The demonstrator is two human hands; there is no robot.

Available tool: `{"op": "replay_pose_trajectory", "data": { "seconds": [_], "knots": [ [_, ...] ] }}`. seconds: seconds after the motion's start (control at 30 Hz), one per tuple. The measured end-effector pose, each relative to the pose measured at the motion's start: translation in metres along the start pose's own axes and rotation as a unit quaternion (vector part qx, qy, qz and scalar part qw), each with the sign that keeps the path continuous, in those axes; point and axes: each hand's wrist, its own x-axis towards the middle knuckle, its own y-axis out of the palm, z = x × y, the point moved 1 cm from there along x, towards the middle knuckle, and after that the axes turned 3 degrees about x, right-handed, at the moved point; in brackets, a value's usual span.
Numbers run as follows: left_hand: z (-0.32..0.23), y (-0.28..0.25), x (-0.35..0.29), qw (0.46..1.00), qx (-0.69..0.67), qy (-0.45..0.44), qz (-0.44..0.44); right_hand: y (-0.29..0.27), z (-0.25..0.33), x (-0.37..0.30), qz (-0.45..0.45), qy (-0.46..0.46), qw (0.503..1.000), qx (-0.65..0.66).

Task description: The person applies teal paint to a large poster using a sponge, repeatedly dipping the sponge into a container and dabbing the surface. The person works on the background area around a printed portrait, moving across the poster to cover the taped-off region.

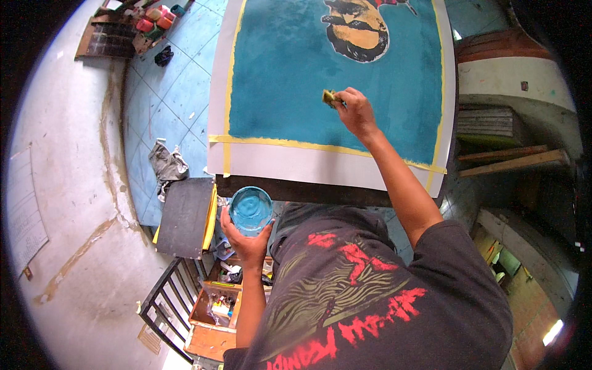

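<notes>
My left hand (248,242) is wrapped round a round tub of blue paint (251,208), held level just off the table's near edge. Pinched in the fingers of my right hand (356,114) is a small yellowish-green sponge (330,97), over the painted sheet; whether it touches the surface I cannot tell. The sheet (290,86) is covered in teal-blue paint, framed by yellow masking tape (296,143) along its white margins. Beyond my right hand, a portrait (357,37) in black and tan shows at the far side, partly cut off by the view's edge.
A dark board (185,216) stands left of the tub, with a grey rag (166,161) beyond it. Below are a black metal rack (169,305) and a wooden drawer (214,302) of small items. Wooden planks (518,161) lie to the right. Colourful containers (157,18) sit far left.
</notes>
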Motion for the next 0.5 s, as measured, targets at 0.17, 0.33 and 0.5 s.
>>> {"op": "replay_pose_trajectory", "data": {
  "seconds": [0.17, 0.33, 0.5],
  "knots": [
    [-0.005, 0.006, 0.001, 1.0, -0.008, -0.001, 0.002, 0.0, 0.0, 0.015, 0.046, -0.027, 0.997, -0.051],
    [-0.017, 0.009, 0.001, 1.0, 0.003, -0.002, 0.014, 0.012, -0.02, 0.037, 0.061, -0.038, 0.996, -0.058],
    [-0.018, 0.01, -0.004, 1.0, 0.017, -0.013, 0.004, 0.002, -0.007, 0.054, 0.04, -0.042, 0.995, -0.085]
  ]
}}
